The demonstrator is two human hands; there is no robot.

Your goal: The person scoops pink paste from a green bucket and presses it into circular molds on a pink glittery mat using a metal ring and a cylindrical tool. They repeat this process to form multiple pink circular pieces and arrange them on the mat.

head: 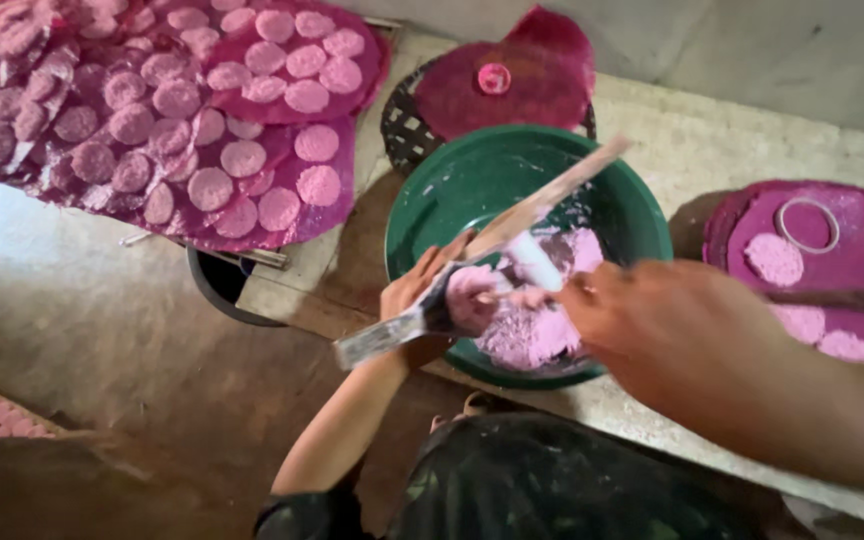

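Left hand point(430, 290) is clamped on a flat spatula point(472, 255), tilted over the green basin point(432, 200) so pink dough point(542, 325) stays inside; right hand point(652, 320) pinches dough, fingers together

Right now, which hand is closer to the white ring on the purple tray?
Right. The right hand is beside the tray with the white ring; the left hand is across the green bowl, farther away.
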